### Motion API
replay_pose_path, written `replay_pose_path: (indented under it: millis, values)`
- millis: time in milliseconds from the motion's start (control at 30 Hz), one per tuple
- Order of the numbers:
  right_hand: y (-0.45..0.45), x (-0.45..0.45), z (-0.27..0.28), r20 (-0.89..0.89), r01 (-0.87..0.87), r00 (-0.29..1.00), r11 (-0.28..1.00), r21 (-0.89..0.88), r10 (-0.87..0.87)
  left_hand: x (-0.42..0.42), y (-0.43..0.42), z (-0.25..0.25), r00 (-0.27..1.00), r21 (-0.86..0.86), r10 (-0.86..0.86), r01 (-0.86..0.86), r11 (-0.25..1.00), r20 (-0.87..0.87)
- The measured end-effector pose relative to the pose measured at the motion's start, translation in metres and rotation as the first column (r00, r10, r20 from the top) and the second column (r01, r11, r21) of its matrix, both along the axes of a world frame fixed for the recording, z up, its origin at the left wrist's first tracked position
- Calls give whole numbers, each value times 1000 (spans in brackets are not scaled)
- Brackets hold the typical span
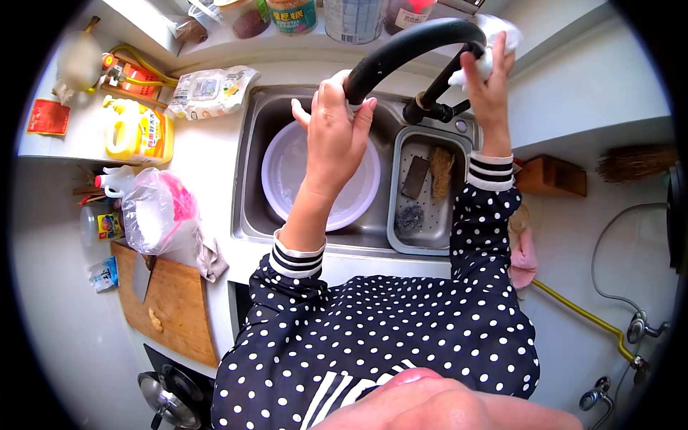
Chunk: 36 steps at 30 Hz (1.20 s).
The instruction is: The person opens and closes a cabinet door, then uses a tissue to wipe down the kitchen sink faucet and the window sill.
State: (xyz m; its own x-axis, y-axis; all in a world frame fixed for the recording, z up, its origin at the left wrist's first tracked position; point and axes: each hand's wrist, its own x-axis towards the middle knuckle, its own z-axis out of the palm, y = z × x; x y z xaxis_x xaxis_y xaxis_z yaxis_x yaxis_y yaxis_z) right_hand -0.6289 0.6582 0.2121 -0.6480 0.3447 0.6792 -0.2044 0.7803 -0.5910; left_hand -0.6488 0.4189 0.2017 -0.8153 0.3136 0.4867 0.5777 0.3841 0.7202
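Note:
A black curved faucet (408,51) arches over the sink. My left hand (334,140) is closed round the end of its spout, thumb on the near side. A sliver of white shows by that thumb; I cannot make out what it is. At the right side of the arch, my right hand (490,89) grips a crumpled white cloth or wipe (499,30), slightly blurred, beside the faucet. Below my left hand a pale lilac basin (368,193) stands in the large bowl of the steel sink (249,161).
A grey drain tray (438,240) in the small bowl holds a dark block, a loofah-like piece and a steel scourer. On the left are a wipes pack (213,92), a yellow jug (143,136), a plastic bag (154,215) and a cutting board (179,308) with a knife (142,278).

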Motion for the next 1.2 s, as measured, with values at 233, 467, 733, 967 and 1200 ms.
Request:
replay_pose_path:
  millis: [233, 467, 733, 967, 1200]
  values:
    - [-46, -30, 80, -158, -386, 911, 922, 2, 382, -1, 0, 1, 999, -6, 21, -21, 1000, -32]
    - [-22, -32, 79, 86, -457, 889, 858, 236, 450, -4, -4, 3, 999, -30, -37, 37, 999, 5]
    - [4, -45, 16, -250, -277, 947, 909, -311, 203, -7, -5, 4, 998, -41, -56, 55, 998, -14]
    - [2, -48, -159, -300, -218, 954, 667, -713, -9, -7, -7, 2, 999, -41, -45, 44, 998, -16]
    - [14, -8, -124, -120, 200, 958, 908, -367, -260, -6, -20, -1, 978, 66, -184, 178, 982, 102]
